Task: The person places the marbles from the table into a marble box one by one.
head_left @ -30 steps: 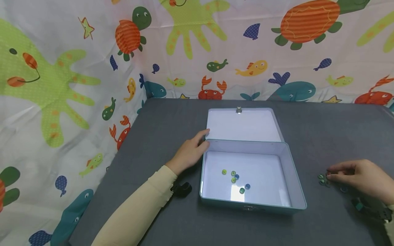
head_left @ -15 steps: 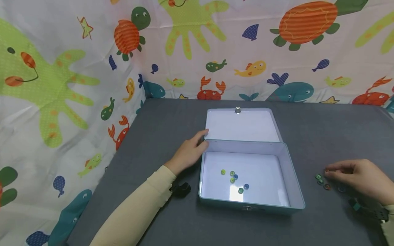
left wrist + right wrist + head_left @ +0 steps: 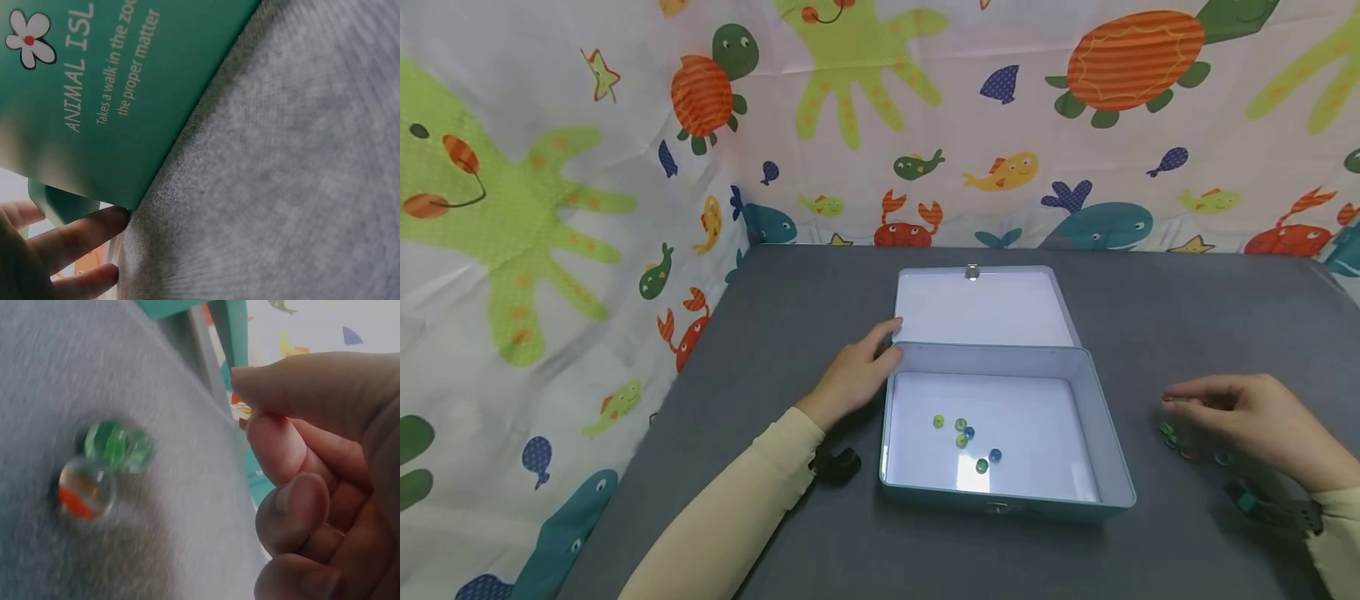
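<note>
A tin box, teal outside and white inside, lies with its lid laid back. My left hand touches the box's back left corner, thumb at the box and forefinger at the lid's edge. In the left wrist view its fingertips meet the corner of the teal wall. To the right of the box my right hand pinches a marble with orange streaks between thumb and forefinger, raised over the table. Below it lie green marbles and an orange and clear marble.
Several green, yellow and blue marbles lie inside the box. A clear marble sits near my right wrist. The grey tabletop reaches back to a curtain printed with sea animals.
My right hand has picked a marble out of the group and lifted it, moving left toward the box. An orange marble came into view below it. My left hand keeps its place at the box.
</note>
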{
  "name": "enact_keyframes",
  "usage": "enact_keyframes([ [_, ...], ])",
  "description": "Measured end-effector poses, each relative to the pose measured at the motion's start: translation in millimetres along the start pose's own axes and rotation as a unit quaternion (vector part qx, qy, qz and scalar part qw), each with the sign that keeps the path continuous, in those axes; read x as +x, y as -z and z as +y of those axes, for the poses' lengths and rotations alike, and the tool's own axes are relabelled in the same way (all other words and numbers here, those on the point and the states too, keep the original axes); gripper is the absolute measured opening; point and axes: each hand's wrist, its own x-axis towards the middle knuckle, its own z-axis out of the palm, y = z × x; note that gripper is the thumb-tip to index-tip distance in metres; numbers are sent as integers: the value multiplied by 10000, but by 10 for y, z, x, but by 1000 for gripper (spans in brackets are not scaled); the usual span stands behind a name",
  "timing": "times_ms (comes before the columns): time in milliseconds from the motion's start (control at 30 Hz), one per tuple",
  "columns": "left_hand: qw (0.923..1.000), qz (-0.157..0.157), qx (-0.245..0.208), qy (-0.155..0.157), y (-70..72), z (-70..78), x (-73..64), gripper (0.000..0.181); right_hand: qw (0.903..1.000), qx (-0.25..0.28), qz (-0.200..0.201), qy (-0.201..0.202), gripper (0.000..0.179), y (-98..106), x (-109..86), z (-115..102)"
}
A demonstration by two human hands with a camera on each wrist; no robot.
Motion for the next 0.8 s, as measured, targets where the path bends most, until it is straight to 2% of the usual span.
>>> enact_keyframes([
  [333,10000,-3,-19,-40,27,19,-29,63,9990,269,-10,358,32,-41,63,-164],
  [567,10000,-1,-17,-1,0,-15,-8,63,9987,285,-139,411,31,-59,126,-262],
  [800,10000,1,-13,15,1,-32,6,63,9969,369,-68,687,31,5,188,-379],
])
